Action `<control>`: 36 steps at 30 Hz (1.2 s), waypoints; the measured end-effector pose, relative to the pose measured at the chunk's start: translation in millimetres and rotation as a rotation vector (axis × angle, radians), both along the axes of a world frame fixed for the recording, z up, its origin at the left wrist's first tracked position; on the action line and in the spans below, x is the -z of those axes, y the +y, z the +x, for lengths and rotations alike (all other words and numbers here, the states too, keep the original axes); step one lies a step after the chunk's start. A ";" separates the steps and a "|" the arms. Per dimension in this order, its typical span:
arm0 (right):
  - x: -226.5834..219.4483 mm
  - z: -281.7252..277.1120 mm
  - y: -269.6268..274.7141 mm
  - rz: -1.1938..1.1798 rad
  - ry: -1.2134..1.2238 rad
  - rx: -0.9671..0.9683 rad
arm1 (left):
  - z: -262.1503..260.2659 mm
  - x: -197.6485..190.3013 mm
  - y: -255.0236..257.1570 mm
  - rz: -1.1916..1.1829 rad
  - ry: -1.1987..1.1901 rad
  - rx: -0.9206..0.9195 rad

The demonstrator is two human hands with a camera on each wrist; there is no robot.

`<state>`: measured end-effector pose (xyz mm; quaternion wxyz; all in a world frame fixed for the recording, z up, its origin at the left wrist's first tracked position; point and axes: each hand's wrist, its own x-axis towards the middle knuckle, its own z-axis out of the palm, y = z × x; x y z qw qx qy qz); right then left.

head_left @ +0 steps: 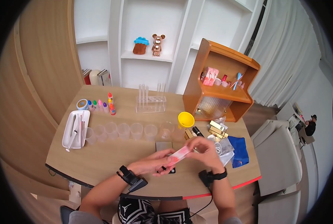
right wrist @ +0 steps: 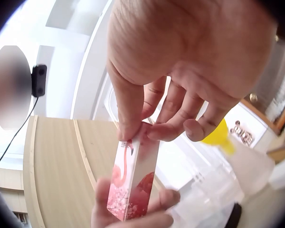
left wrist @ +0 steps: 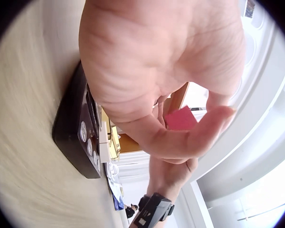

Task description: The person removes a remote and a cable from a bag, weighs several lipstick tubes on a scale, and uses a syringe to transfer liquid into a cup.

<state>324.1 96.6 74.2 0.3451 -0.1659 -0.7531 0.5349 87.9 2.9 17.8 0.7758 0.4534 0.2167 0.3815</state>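
Observation:
A slim pink and white box with a flamingo print is held between both hands above the front of the table. My left hand grips its lower end, with fingers and thumb around the sides. At the upper end, my right hand pinches the box between thumb and fingers. The right wrist view shows the flamingo box standing nearly upright, its top edge partly covered by the fingertips. Beneath the hands lies a small black scale with a metal plate, partly hidden in the head view.
Clear plastic cups stand in a row behind the hands, a yellow funnel at its right end. A test tube rack, small colored bottles and a white tray lie farther off. Right are gold boxes, a blue cloth and a wooden cabinet.

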 end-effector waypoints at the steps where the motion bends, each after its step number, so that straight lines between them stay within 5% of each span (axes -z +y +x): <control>1: -13.7 8.0 4.7 -0.035 0.073 0.024 | -0.2 0.7 0.1 -0.045 -0.037 0.005; 7: -119.8 60.3 90.7 0.230 0.037 0.494 | -3.4 -2.2 1.9 -0.033 -0.026 0.012; 12: -161.1 61.3 204.0 0.536 -0.175 0.645 | -3.5 -1.1 3.2 -0.046 -0.042 0.030; 15: -164.9 48.0 233.0 0.513 -0.336 0.630 | -4.1 -2.2 2.2 -0.067 -0.008 0.021; 36: -168.5 13.9 254.1 0.648 -0.537 0.637 | -7.4 -5.8 2.1 -0.052 -0.001 0.027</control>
